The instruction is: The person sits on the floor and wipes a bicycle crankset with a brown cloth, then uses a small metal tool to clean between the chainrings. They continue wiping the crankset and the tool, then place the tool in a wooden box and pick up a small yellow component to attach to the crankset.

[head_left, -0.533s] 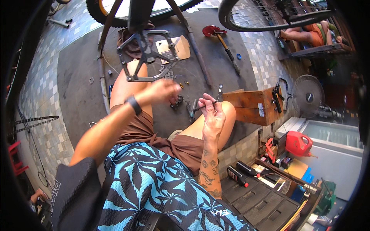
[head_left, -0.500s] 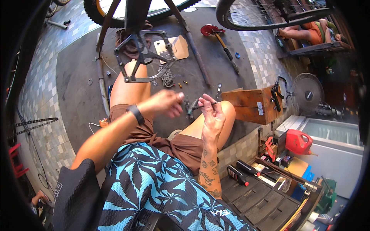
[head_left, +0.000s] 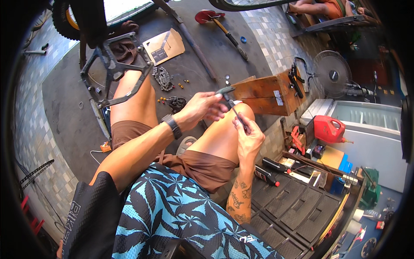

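A slim dark hand tool with a greenish T-shaped head (head_left: pixel 225 90) and a thin shaft is held above my knee. My right hand (head_left: pixel 249 140) is closed around the lower end of its shaft, head tilted up and left. Beside the head is my left hand (head_left: pixel 202 111), wearing a dark wristband; its upper digit meets the head's near end, and its other fingers are spread. The exact kind of tool cannot be made out. To the left hangs a black flat bike pedal (head_left: pixel 114 71) on its crank. A bike chain (head_left: pixel 163 79) is heaped on the dark mat below.
Small gold-coloured parts (head_left: pixel 181 84) lie near the chain, beside cardboard packaging (head_left: pixel 164 46). A red-headed tool with a long handle (head_left: pixel 224 32) is farther off. At right are a wooden box (head_left: pixel 263 94), fan (head_left: pixel 332 71), red jerrycan (head_left: pixel 329 128) and black slatted surface (head_left: pixel 293 203).
My left hand has moved right to the tool's head. The tool in my right hand now points more upward. The whole view has shifted, bringing the pedal farther left.
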Available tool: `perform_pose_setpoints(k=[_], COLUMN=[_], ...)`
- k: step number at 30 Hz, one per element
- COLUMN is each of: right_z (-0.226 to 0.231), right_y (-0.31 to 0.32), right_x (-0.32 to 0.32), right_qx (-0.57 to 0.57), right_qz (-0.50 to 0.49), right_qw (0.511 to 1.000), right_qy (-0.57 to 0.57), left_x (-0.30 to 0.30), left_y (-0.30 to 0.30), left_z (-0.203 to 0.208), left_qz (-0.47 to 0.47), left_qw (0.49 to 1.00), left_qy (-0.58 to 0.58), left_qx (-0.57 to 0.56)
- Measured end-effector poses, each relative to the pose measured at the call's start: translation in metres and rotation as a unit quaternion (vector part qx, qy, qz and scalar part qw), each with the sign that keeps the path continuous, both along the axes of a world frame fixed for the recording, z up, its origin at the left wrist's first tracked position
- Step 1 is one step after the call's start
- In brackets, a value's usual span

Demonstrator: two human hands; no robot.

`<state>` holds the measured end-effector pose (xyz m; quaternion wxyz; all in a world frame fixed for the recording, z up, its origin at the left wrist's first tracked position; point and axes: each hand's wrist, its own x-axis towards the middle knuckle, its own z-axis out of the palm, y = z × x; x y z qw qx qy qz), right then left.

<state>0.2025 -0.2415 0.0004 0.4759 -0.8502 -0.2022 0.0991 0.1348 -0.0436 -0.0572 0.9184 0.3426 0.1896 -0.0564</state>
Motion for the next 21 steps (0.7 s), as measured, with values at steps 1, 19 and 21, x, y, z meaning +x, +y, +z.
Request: perform_pose_setpoints(k=[1, 19, 21], right_z=[0.0, -0.034, -0.036], right_y=[-0.006, -0.078, -0.081], right_x=[0.007, 0.258, 0.256], right_qx=[-0.027, -0.079, -0.131], right_qz=[-0.012, -0.163, -0.156], right_qw=[0.999, 0.943, 0.923], right_qy=[-0.016, -0.28, -0.325], left_x=[0.013, 0.007, 0.006], left_y=[-0.003, -0.067, -0.064], left_z=[0.005, -0.03, -0.034], left_qz=[0.002, -0.09, -0.08], left_qw=[1.0, 0.986, 0.986], left_qy=[-0.014, 0.018, 0.035], left_qx=[0.016, 0.141, 0.144])
